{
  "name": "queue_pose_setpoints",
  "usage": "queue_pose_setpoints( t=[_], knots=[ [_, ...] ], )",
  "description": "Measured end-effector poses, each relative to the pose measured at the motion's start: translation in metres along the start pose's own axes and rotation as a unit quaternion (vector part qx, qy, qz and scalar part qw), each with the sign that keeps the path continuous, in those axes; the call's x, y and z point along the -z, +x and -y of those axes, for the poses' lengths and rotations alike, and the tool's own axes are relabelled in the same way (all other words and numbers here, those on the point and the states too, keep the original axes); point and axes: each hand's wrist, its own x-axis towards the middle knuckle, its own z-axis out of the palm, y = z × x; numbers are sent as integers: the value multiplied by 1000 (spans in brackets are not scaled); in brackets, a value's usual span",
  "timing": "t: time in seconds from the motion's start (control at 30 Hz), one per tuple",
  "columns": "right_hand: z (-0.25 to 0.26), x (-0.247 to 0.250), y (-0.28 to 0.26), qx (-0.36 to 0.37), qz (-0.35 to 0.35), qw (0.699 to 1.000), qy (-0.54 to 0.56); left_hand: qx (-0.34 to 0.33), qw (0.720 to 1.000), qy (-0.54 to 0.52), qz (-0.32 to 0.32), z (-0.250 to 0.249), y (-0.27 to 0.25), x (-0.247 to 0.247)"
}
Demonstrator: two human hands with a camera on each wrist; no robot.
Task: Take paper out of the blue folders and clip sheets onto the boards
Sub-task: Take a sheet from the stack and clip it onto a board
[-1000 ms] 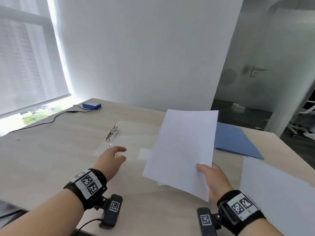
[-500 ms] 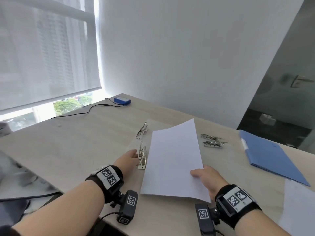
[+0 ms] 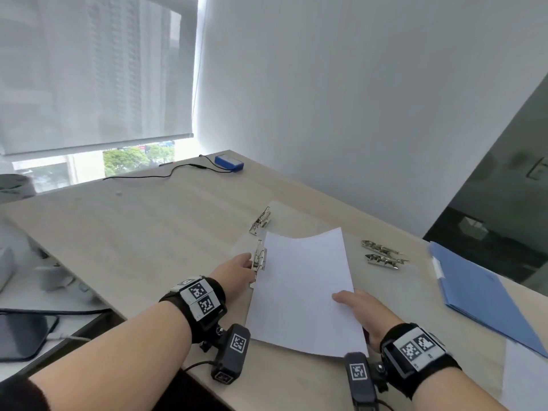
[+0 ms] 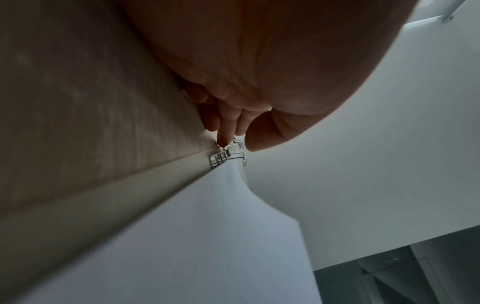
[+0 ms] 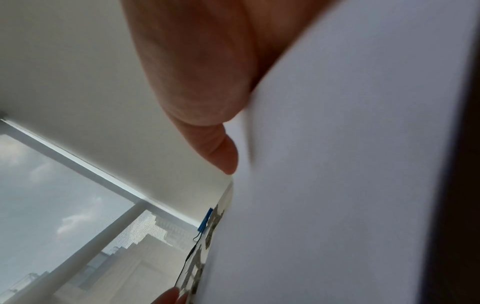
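A white sheet (image 3: 302, 289) lies slanted over a clear board (image 4: 116, 191) on the wooden table (image 3: 148, 232), its left edge at the board's metal clip (image 3: 261, 258). My left hand (image 3: 247, 264) pinches that clip (image 4: 231, 152) between thumb and fingers. My right hand (image 3: 353, 301) grips the sheet's right edge, thumb on top (image 5: 207, 127), and the sheet's far edge curls up. A closed blue folder (image 3: 480, 295) lies to the right.
A second clear board's clip (image 3: 261, 222) sits just beyond, and two more clips (image 3: 382, 253) lie right of the sheet. A blue box (image 3: 229, 163) with a black cable sits at the far edge. More white paper (image 3: 525, 378) lies at the near right.
The right hand brought the sheet down and left onto the board. The left hand moved forward and took hold of the clip. My head turned left.
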Motion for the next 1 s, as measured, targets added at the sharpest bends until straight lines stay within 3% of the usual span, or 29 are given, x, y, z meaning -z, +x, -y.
queue_pose_setpoints(
  t=[0.4, 1.0],
  knots=[
    [-20, 30, 13, 17, -83, 993, -77, -14, 1000, -15, 2, 4, 4, -1],
    [-20, 28, 20, 36, -81, 994, -61, -7, 1000, 2, -9, 6, 14, -2]
  ],
)
